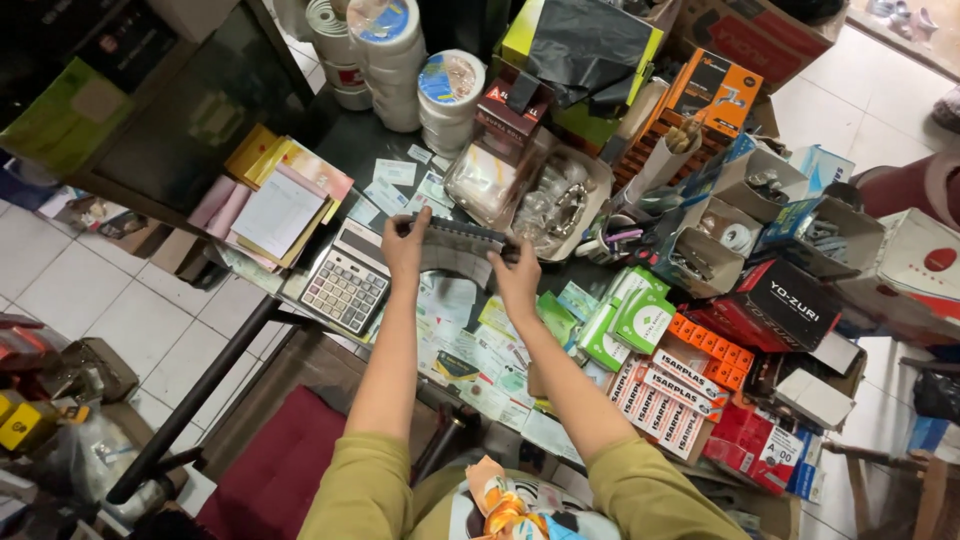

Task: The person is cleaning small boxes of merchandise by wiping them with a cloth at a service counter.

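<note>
Both my hands hold a flat dark grey strip-like object [455, 243] stretched between them above a cluttered desk [345, 140]. My left hand [405, 243] grips its left end, close to a grey calculator [347, 279]. Its right end is gripped by my right hand [518, 272]. What the object is exactly I cannot tell. Under it lie many small cards and papers [470, 335] beneath the glass desktop.
Tape rolls [392, 55] stand at the back. A clear bag of metal parts [535, 195] lies just beyond my hands. Notebooks [275, 200] lie left, green boxes [625, 320] and orange and red boxes [690, 385] right. A maroon stool [275, 470] stands below on the tiled floor.
</note>
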